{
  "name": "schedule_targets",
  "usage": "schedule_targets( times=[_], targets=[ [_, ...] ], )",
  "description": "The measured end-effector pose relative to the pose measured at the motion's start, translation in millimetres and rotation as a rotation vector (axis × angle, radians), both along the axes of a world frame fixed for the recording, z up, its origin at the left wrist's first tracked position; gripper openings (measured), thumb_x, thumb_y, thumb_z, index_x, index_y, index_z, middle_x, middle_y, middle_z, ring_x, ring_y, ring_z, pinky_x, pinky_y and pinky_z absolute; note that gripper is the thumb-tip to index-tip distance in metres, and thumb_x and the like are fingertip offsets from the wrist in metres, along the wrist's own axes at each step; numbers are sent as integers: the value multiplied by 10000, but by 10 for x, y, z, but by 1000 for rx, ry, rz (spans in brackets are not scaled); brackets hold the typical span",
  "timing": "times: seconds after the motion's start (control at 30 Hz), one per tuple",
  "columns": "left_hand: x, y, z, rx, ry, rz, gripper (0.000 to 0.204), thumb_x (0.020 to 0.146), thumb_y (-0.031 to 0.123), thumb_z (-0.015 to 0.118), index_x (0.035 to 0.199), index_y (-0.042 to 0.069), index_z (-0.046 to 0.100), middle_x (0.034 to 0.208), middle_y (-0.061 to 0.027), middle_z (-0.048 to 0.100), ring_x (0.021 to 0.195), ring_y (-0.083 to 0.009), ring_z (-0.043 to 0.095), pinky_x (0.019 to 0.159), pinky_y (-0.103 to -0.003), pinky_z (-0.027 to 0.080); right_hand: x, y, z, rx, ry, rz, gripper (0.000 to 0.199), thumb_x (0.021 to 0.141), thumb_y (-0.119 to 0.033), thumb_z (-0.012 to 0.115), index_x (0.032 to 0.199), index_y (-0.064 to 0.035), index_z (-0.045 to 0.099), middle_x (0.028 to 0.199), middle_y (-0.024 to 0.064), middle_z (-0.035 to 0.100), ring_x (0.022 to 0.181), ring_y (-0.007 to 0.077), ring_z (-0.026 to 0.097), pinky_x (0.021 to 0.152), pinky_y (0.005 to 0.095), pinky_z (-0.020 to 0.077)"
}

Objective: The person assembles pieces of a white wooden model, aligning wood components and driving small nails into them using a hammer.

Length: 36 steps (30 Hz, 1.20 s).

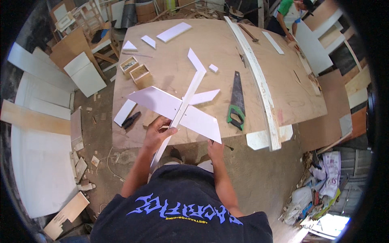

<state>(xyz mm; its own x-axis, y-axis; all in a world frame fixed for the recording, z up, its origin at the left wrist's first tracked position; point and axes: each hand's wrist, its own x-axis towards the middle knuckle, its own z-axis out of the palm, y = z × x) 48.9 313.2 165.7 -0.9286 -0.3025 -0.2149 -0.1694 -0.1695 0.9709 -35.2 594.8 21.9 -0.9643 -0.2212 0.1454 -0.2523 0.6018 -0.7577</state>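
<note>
My left hand (157, 131) is wrapped around the long white strip (181, 111), fingers pressed on it near its middle. My right hand (214, 149) holds the low corner of the right white panel (200, 123), but I cannot tell how tight my fingers are there. The strip has flat white pieces stuck out from both sides like wings, with the left white panel (153, 101) on the other side. I hold it all up in the air, just over the near edge of the big wooden table (170, 60).

I think I am checking how the pieces sit together. Next I would need to keep the strip steady and line the panels up.

The strip's long way runs from down by my body up and away to the right, and its far tip points toward the green-handled saw (237, 101) side of the table
</note>
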Motion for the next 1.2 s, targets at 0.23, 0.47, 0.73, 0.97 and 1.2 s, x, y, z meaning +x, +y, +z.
schedule_targets(
  times=[0.23,0.47,0.73,0.97,1.2],
  targets=[
    [-155,206,45,-23,48,217,464,858,47,843,1283,34,658,1201,-111,695,1120,-200,670,934,-352,574,-961,-240,-363,-128,15,149,326,974,-280,669,1122,11,685,1026,259,712,950,422,696,821,470,543],
    [-338,683,287,-118,61,385,508,842,101,875,1289,27,646,1197,-119,704,1111,-227,692,957,-380,582,-1791,-105,-542,-9,-120,295,479,1026,-385,614,1288,13,650,1164,217,720,1100,324,689,944,390,530],
    [-325,958,343,-118,92,401,492,865,141,873,1284,13,649,1189,-99,707,1111,-206,687,951,-380,576,-1943,47,1820,-529,-726,808,412,1024,-265,680,1355,-22,658,1254,107,721,1156,223,668,1007,357,519],
    [-383,921,400,165,223,505,327,927,63,794,1218,-8,663,1119,-54,705,1076,-183,672,966,-333,536,-1748,-46,2069,-352,-430,916,401,928,-192,814,1256,17,714,1154,148,759,1087,213,701,948,350,539],
    [-480,889,734,139,219,558,302,840,-12,840,1104,-13,694,1040,-83,741,1013,-194,714,884,-337,582,-1588,-52,2264,-310,-295,895,395,898,-182,833,1236,2,743,1052,151,759,948,225,701,881,336,527]
  ],
)
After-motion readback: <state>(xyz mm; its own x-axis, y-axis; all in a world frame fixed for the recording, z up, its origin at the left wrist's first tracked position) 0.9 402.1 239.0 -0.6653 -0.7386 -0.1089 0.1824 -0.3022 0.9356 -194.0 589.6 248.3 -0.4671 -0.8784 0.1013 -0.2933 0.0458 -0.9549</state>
